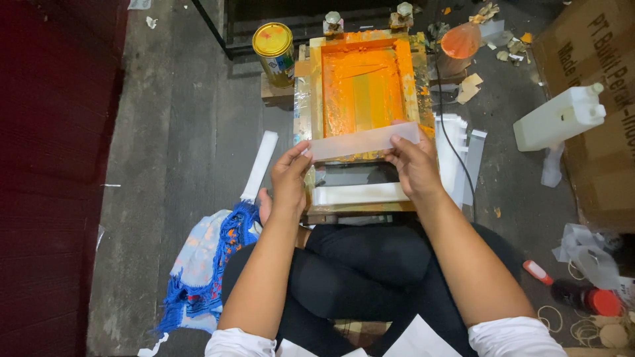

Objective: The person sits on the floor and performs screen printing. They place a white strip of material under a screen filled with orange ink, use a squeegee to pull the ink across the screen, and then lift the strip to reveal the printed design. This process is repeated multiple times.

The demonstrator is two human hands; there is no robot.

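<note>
1. Seated cross-legged on grey concrete floor [165, 132], black trousers, white rolled sleeves.
2. Left hand [290, 177] pinched on left end of translucent white strip [365, 141], thumb on top, fingers curled beneath.
3. Right hand [413, 164] gripped on strip's right end, same pinch.
4. Strip held flat and level, stretched between both hands, across near edge of printing screen frame [364, 86] smeared with orange ink.
5. Just below strip, another white strip [360, 194] lying on wooden base.
6. Beside frame's far left corner, yellow-lidded tin [274, 53], upright.
7. Left of knee, blue patterned cloth [205, 264] and long white strip [260, 165] on floor.
8. Right side: stack of white strips [456, 158], white jerrycan [561, 118], cardboard box [595, 99].
</note>
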